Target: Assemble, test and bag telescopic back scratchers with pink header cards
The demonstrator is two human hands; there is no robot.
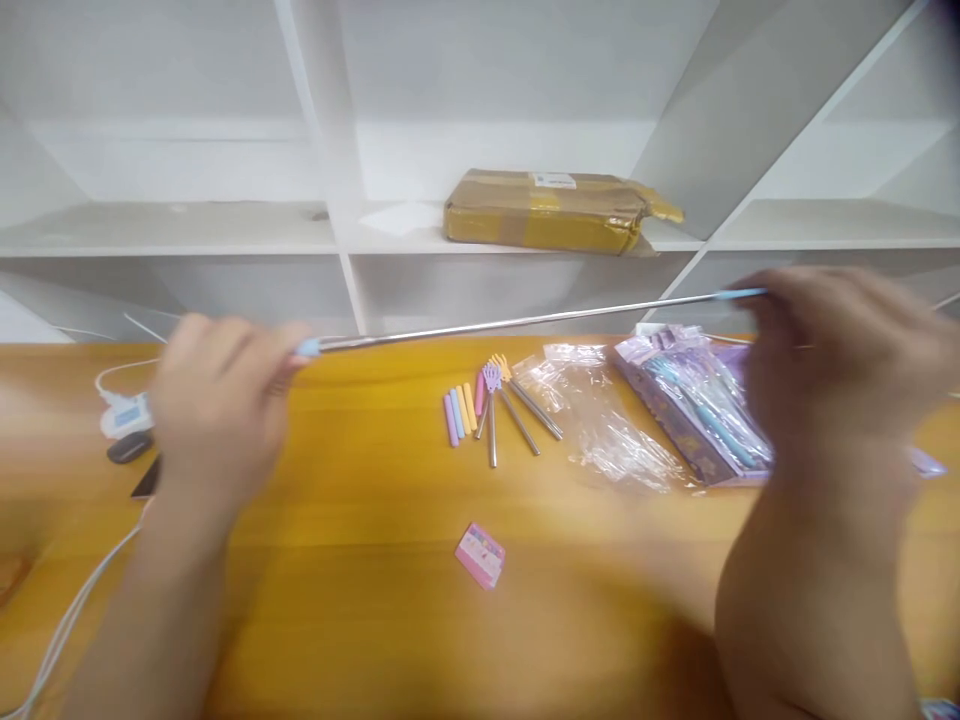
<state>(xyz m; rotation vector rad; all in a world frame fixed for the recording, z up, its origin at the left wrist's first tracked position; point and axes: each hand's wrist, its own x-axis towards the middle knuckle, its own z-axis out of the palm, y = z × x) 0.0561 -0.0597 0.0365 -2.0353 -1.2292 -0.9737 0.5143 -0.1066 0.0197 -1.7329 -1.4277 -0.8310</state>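
Observation:
A telescopic back scratcher [517, 322] with a thin metal rod and light-blue ends stretches between my hands above the table. My left hand [221, 410] is closed around its left end, and my right hand [840, 360] grips the right end a little higher. Both hands are blurred, and the ends are largely hidden in the fingers. Below the rod lie purple [491, 378] and orange [500, 367] hand-shaped scratcher heads on metal rods. Several coloured handle tubes [459, 412] rest in a row beside them.
Clear plastic bags [615, 430] and a purple box [686, 440] of wrapped blue scratchers lie at right. A pink card [481, 556] is nearer. A white charger [124, 415], black mouse-like object [129, 447] and cables [82, 600] are left. Behind, a taped carton [544, 215] sits on white shelving [247, 228].

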